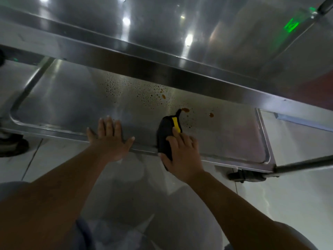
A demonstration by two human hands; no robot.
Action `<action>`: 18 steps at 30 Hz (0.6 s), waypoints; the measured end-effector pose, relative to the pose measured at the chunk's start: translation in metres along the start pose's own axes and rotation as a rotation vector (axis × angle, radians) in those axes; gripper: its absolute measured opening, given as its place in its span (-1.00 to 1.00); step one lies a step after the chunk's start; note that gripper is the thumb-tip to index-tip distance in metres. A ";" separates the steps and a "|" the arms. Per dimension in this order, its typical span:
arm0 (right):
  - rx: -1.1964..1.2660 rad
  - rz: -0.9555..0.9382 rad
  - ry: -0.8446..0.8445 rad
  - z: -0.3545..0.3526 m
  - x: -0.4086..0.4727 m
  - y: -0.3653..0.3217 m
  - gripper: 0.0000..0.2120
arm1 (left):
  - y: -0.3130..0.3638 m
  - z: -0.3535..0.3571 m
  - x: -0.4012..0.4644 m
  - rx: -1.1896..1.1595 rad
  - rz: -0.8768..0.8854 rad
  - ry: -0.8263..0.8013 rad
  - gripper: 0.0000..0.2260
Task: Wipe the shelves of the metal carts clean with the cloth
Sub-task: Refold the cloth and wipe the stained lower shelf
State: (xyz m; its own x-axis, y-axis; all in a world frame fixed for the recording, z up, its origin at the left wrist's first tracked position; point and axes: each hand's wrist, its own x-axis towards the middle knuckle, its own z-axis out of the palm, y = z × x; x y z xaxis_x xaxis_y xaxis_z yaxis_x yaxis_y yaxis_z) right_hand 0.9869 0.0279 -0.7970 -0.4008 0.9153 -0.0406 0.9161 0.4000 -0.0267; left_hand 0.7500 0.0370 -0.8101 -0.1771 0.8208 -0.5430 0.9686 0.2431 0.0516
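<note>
The lower shelf (72,98) of a metal cart lies in front of me, with brown droplets and spots (162,95) spattered across its middle. A black cloth with a yellow stripe (165,130) sits on the shelf's near edge. My right hand (182,154) grips the cloth, thumb under its near end and fingers over the top. My left hand (110,139) rests flat on the shelf's front rim, fingers straight and spread, to the left of the cloth. The upper shelf (162,33) overhangs the far part of the lower one.
A cart wheel (245,175) sits under the shelf's right corner, with a metal bar (302,165) running right from it. White floor tiles (288,192) surround the cart. A dark shoe (10,145) shows at the left edge. My knees fill the bottom of the view.
</note>
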 end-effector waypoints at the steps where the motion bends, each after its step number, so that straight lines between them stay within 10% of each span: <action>1: 0.003 -0.003 -0.019 0.005 -0.001 -0.001 -0.42 | -0.001 -0.001 0.000 0.005 -0.003 -0.017 -0.25; 18: 0.015 0.749 -0.063 0.002 -0.023 0.077 -0.36 | 0.001 -0.004 -0.004 -0.003 -0.010 -0.048 -0.23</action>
State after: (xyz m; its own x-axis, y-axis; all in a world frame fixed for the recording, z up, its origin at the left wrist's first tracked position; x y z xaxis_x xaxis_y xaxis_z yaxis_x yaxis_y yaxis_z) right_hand 1.0670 0.0379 -0.7997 0.3300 0.9375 -0.1108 0.9437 -0.3303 0.0167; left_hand 0.7513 0.0362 -0.8041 -0.1779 0.7925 -0.5833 0.9663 0.2528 0.0486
